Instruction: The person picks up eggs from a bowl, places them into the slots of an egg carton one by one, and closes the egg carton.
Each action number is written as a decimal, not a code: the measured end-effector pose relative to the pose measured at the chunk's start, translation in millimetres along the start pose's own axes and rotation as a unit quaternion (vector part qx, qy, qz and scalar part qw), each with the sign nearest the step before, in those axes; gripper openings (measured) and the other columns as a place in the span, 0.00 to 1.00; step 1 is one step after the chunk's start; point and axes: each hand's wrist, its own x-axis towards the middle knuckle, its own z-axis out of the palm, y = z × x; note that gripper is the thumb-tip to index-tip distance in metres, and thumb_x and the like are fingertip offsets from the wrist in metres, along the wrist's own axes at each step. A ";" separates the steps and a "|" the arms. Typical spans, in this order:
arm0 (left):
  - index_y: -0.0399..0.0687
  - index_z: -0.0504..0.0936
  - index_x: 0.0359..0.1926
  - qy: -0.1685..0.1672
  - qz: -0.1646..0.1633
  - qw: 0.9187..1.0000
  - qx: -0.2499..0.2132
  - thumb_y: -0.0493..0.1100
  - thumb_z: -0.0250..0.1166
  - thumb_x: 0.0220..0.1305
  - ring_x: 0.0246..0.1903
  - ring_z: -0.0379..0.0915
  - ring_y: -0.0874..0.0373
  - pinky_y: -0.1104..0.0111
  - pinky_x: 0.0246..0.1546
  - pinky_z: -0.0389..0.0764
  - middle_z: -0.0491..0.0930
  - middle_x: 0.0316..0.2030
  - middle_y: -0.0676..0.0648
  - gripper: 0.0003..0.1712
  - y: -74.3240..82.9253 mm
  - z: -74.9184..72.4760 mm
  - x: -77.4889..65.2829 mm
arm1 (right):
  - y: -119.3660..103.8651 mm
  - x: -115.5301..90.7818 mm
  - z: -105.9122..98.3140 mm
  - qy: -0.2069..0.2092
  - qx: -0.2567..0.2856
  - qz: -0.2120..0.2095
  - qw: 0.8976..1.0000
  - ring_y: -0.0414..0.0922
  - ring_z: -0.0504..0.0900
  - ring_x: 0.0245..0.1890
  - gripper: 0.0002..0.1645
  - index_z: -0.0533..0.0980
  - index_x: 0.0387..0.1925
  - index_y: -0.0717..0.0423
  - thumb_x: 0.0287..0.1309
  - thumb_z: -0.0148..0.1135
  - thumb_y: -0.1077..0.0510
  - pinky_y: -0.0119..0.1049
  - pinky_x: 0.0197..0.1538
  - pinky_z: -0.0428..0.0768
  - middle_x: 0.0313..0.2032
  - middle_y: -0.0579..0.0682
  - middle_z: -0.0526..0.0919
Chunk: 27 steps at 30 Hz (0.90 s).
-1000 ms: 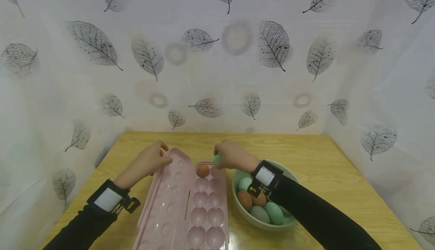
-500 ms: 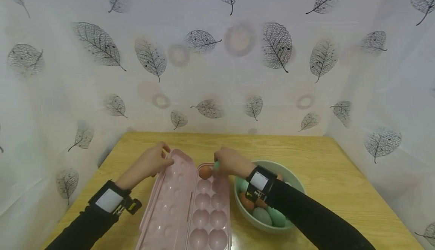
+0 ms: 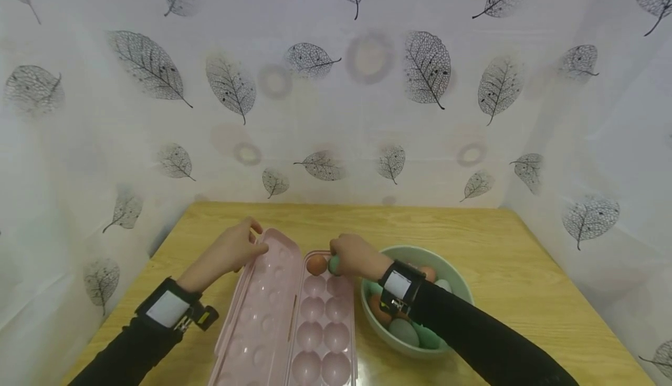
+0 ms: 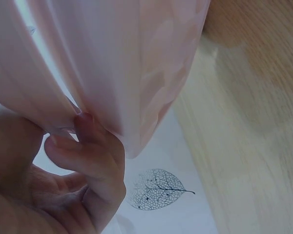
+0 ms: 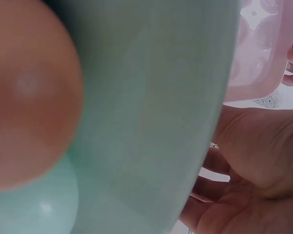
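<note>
A pink egg carton (image 3: 324, 310) lies opened out on the table, its lid (image 3: 262, 316) raised on the left. My left hand (image 3: 233, 252) pinches the lid's far outer edge between thumb and fingers; the left wrist view shows the fingertips (image 4: 63, 148) at that edge. A brown egg (image 3: 316, 265) sits in the far left cup. Beside it, at the far right cup, my right hand (image 3: 359, 256) holds a green egg (image 3: 333, 265), partly covered by the fingers. In the right wrist view, the bowl hides the right fingertips and that egg.
Right of the carton stands a light green bowl (image 3: 452, 272) with several brown, green and grey eggs, partly under my right forearm. A brown egg (image 5: 29, 97) inside it looms large in the right wrist view. A leaf-print curtain (image 3: 336, 112) surrounds the wooden table (image 3: 514, 292).
My right hand has lowered the green egg from above the carton into the far right cup. The left hand keeps its hold on the lid. The head view has shifted slightly.
</note>
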 end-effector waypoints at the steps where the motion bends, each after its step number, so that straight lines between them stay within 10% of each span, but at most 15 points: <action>1: 0.33 0.68 0.62 0.000 -0.001 1.000 -0.001 0.44 0.62 0.63 0.15 0.66 0.60 0.73 0.15 0.69 0.80 0.41 0.38 0.30 0.2 0.0 -0.2 | 0.1 0.2 0.5 -0.001 -0.003 0.001 1.000 0.47 0.76 0.34 0.13 0.81 0.37 0.60 0.47 0.72 0.61 0.42 0.39 0.79 0.34 0.53 0.81; 27: 0.33 0.67 0.62 0.000 -0.008 1.000 -0.005 0.44 0.62 0.62 0.16 0.68 0.58 0.71 0.15 0.72 0.80 0.44 0.35 0.30 1.3 0.3 -0.8 | -2.9 -6.8 -24.0 0.000 0.021 0.004 1.000 0.50 0.79 0.42 0.22 0.80 0.49 0.61 0.48 0.71 0.66 0.45 0.49 0.82 0.42 0.55 0.81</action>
